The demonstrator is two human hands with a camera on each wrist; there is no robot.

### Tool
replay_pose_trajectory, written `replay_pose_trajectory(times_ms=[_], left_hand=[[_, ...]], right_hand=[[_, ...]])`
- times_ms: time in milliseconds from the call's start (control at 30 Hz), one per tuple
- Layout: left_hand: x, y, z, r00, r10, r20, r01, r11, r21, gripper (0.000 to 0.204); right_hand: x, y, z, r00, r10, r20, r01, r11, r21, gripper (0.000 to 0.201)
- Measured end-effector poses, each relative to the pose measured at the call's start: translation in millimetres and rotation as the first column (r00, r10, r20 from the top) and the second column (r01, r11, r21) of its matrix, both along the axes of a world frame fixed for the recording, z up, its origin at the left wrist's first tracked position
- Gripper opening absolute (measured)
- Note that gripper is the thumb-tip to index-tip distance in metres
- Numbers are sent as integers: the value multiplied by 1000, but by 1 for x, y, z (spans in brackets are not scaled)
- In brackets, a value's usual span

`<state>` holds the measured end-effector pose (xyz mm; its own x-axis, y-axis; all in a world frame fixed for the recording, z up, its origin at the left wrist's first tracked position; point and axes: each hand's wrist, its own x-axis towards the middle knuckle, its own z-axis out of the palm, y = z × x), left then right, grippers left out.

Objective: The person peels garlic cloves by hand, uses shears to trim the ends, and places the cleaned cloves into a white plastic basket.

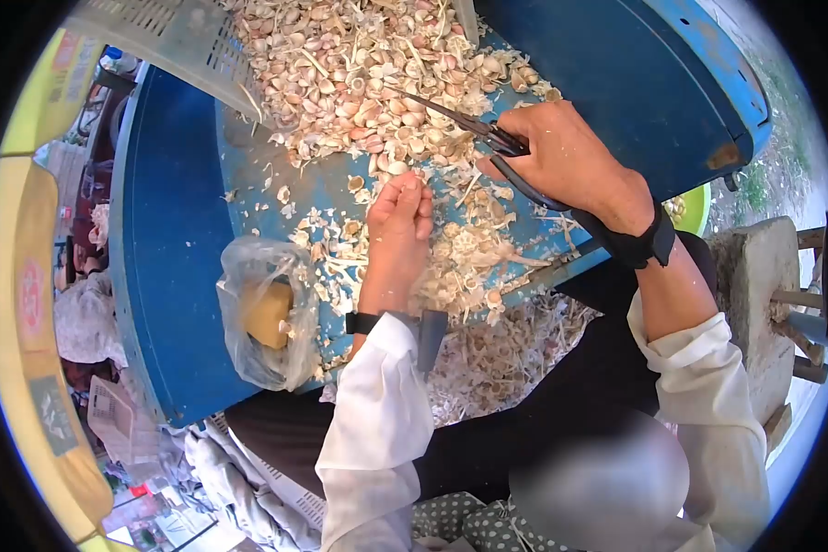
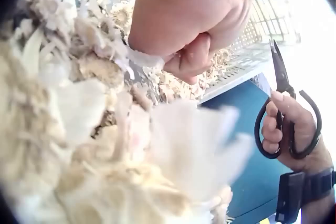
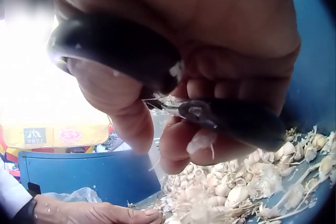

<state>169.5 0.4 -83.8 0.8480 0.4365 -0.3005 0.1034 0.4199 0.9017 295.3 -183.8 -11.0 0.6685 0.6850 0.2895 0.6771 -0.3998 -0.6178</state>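
One scissors (image 1: 488, 138) within right fingers (image 1: 524, 124)

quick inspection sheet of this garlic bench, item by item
surface: blue table, strewn with peelings.
job's things: garlic cloves heaped at the far side; black scissors pointing at the heap.
clutter: garlic skins near the front edge; plastic bag with a yellowish block; pale slatted crate.
grippers: left hand curled among the skins, what it holds cannot be told; right hand grips the scissors.
cables: nothing seen.
surroundings: outdoors, concrete block at right.
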Motion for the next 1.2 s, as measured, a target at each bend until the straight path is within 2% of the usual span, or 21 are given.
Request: replay_pose_trajectory(times_ms=[33, 67, 100, 167, 267, 367, 533, 633, 700, 733, 800, 833, 933, 967, 1000, 1033, 1067, 1100, 1133, 1167, 1200], left_hand=[[-6, 1, 1, 999, -7, 52, 14, 991, -133, 19], [-10, 2, 3, 994, -9, 105, 37, 964, -262, 20], [-13, 2, 5, 987, -6, 161, 68, 920, -386, 20], [-15, 0, 10, 985, 29, 168, 45, 907, -418, 22], [-14, 1, 15, 969, 241, 51, -173, 813, -556, 23], [-16, 0, 19, 950, 313, -9, -257, 761, -596, 22], [-17, -10, 26, 915, 394, -92, -392, 809, -439, 23], [-17, -8, 21, 912, 405, -71, -390, 800, -455, 24], [-20, -4, 19, 935, 348, 64, -267, 812, -519, 18], [-21, 1, 17, 935, 348, 64, -267, 812, -518, 18], [-17, 19, 16, 941, 306, 144, -132, 724, -677, 17], [-12, 30, 19, 942, 303, 147, -127, 724, -678, 17], [5, 74, 21, 930, 356, 95, -227, 757, -613, 19], [7, 88, 12, 961, 253, 109, -191, 898, -396, 21], [13, 96, 1, 984, 145, 99, -129, 979, -157, 24], [21, 100, -8, 986, 139, 97, -123, 980, -155, 24], [28, 102, -18, 996, 90, -17, -76, 920, 384, 23], [34, 96, -17, 985, 103, -137, 50, 596, 801, 23], [37, 91, -14, 972, 115, -206, 136, 440, 888, 19], [42, 90, -10, 971, 111, -213, 143, 445, 884, 19], [46, 93, -8, 968, 42, -249, 220, 344, 913, 18]], right_hand=[[-4, 3, 1, 1000, 20, -6, -20, 1000, -22, 39], [-8, 3, 5, 999, 9, -42, -16, 984, -177, 31], [-12, 4, 5, 999, 15, -38, -21, 984, -175, 31], [-21, 8, -2, 995, 99, -15, -99, 949, -300, 34], [-39, 18, -12, 991, 131, 22, -118, 942, -314, 42], [-49, 26, -20, 982, 149, 114, -111, 950, -290, 46], [-52, 31, -18, 980, 146, 135, -77, 905, -417, 43], [-53, 31, -16, 981, 154, 120, -95, 913, -396, 41], [-54, 33, -24, 987, 136, 83, -99, 931, -352, 41], [-54, 35, -26, 992, 120, 48, -100, 947, -304, 40], [-55, 34, -18, 997, 78, -13, -79, 973, -218, 41], [-55, 32, -12, 996, 42, -80, -53, 990, -135, 43], [-46, 20, 10, 998, -3, -60, 0, 999, -45, 45], [-43, 17, 14, 998, -9, -64, 6, 999, -43, 45], [-39, 14, 17, 997, -33, -73, 30, 999, -32, 45], [-36, 13, 19, 995, -55, -83, 54, 998, -21, 44], [-33, 11, 19, 989, -67, -129, 63, 997, -32, 43], [-31, 11, 18, 988, -73, -133, 68, 997, -38, 43], [-29, 12, 17, 992, -69, -103, 67, 997, -26, 43], [-28, 12, 16, 995, -64, -77, 63, 998, -16, 42], [-29, 11, 15, 994, -66, -84, 64, 998, -22, 42]])
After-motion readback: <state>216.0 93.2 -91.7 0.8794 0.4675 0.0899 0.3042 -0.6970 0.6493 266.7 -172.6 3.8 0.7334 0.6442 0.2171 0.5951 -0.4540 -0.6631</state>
